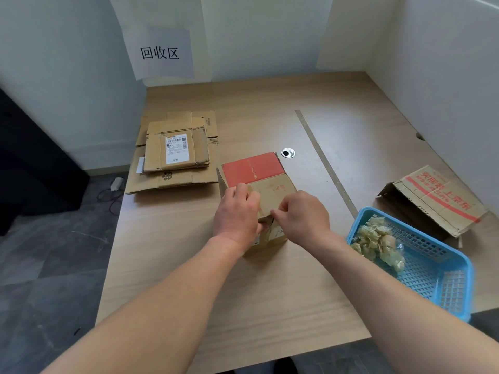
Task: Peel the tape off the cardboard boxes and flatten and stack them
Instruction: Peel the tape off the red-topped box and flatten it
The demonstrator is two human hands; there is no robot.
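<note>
A small cardboard box [266, 184] with a red top flap stands in the middle of the wooden table [243, 292]. My left hand [236, 211] grips its near left corner. My right hand [303, 218] pinches a strip of tape at the box's near top edge. A stack of flattened boxes [175, 155] lies at the back left, the top one bearing a white shipping label. Another cardboard box with red print [434, 198] lies on its side at the right.
A blue plastic basket [432, 268] holding crumpled clear tape [378, 244] sits at the right front edge. A cable hole [288, 152] and a long seam strip [324, 160] mark the tabletop. White walls enclose the back and right; a paper sign [160, 54] hangs behind.
</note>
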